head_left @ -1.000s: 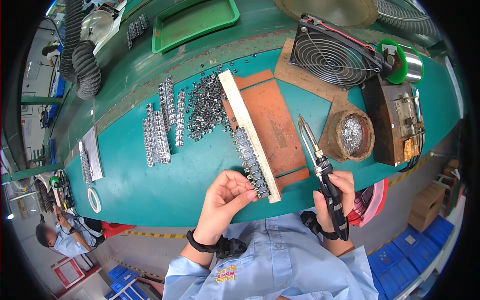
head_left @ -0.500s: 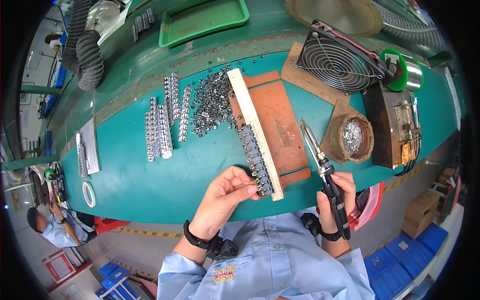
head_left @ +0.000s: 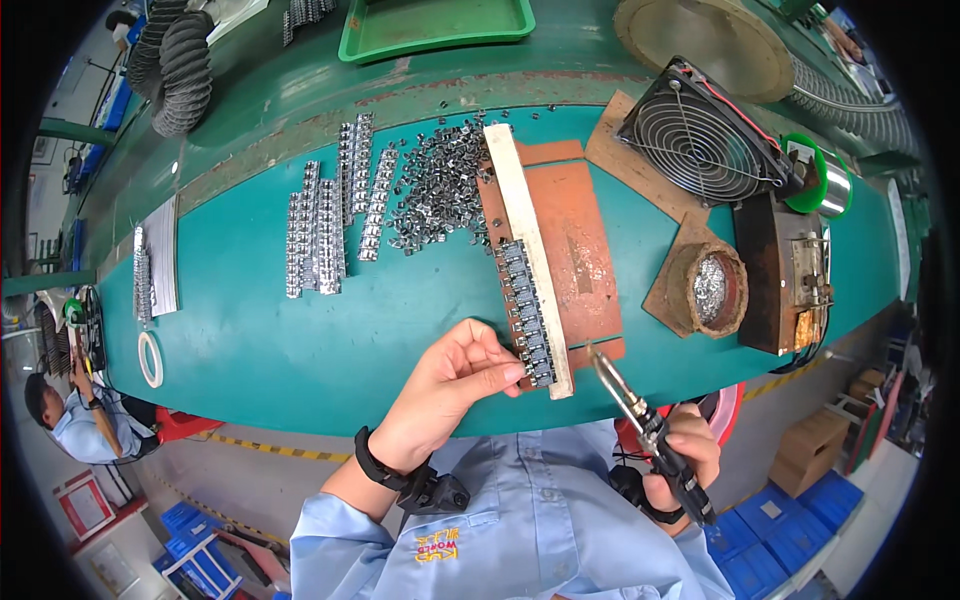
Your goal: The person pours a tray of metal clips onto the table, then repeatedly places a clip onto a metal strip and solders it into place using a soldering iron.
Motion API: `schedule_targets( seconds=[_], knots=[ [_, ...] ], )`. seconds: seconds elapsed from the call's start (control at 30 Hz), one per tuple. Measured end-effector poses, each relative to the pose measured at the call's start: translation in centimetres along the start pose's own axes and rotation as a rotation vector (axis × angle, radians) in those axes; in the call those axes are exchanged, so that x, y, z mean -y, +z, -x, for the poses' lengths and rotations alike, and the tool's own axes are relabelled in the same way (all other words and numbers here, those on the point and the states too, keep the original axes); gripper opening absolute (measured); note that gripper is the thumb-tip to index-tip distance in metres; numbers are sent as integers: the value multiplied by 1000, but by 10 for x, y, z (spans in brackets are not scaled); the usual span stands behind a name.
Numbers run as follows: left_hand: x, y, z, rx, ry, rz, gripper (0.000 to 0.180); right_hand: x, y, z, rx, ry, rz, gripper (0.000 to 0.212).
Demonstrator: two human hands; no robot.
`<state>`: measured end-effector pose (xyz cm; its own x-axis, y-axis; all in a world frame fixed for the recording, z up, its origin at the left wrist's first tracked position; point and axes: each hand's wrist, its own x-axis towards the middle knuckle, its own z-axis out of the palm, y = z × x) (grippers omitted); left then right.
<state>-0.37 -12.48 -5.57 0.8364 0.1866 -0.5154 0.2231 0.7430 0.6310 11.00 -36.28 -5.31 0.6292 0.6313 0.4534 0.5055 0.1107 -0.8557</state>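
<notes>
My right hand (head_left: 690, 450) is wrapped round the black handle of a soldering iron (head_left: 652, 432). The iron's metal tip points up and left, over the near end of a reddish-brown board (head_left: 572, 235). Along the left side of a pale straight bar (head_left: 528, 245) on that board runs a row of small dark electronic components (head_left: 524, 310) with metal legs. At the near end of this row, my left hand (head_left: 455, 385) pinches with thumb and forefinger; what lies between the fingertips is hidden. Beyond the row lies a heap of small metal parts (head_left: 440, 190).
Finished-looking component strips (head_left: 315, 235) lie left of the heap. At right stand a fan (head_left: 695, 135), a round pot of silvery metal bits (head_left: 722, 290), a dark box (head_left: 775, 275) and a solder wire spool (head_left: 828, 178). A green tray (head_left: 435, 25) is at the back; a tape roll (head_left: 150, 358) sits left.
The soldering iron has come down and a little left, its tip now nearer the board's near end. My left hand keeps its pinch at the row's end. The whole view has shifted slightly.
</notes>
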Motion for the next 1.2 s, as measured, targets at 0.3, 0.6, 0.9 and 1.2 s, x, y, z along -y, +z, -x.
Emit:
schedule_targets(
  seconds=[0.3, 0.6, 0.9, 1.2],
  knots=[
    [1, -1, -1, 4, 5, -11, 16, 8, 5, -12, 158, -10, -9, 34],
    [-2, 0, 0, 6, -5, -4, 16, 9, 9, -16, 191, 28, 26, 33],
    [-1, -1, -1, 14, -5, 2, 15, 9, 9, -19, 195, 31, 18, 34],
    [-1, -1, 0, 20, 4, -11, 15, 7, 7, -17, 203, -3, 3, 38]
  ],
)
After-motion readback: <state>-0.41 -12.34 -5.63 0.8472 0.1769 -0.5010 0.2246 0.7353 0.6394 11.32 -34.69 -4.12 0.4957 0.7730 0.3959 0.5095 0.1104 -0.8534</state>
